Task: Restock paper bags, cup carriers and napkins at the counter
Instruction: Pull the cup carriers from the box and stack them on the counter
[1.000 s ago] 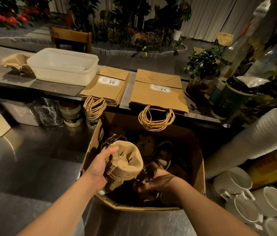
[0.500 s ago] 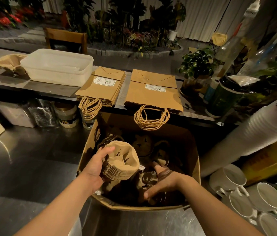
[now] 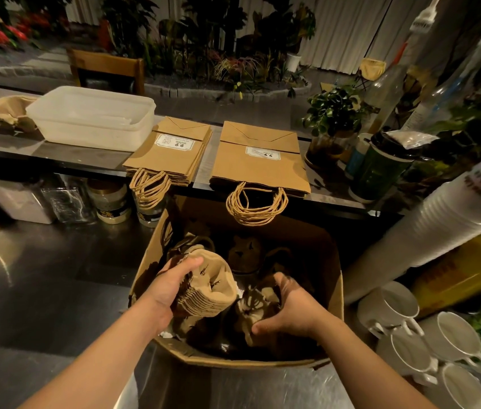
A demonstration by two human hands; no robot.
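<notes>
My left hand [image 3: 171,286] curls round a nested stack of carriers [image 3: 209,287], thumb over the top edge, holding it just above the box [image 3: 332,261] so it comes out as one bundle instead of loose pieces. My right hand [image 3: 289,312] is down inside the box, fingers curled on more carriers [image 3: 252,309] lying crumpled there, I judge to gather a second lot before lifting.

On the upper table [image 3: 85,154], from the left: a few carriers [image 3: 0,109] already lie beside the tub [image 3: 91,118], then two flat piles of bags [image 3: 171,150], handles hanging over the near edge, easy to grab. No napkins that I can make out. Cups [image 3: 404,302] crowd the box's right side, so I should lift straight up.
</notes>
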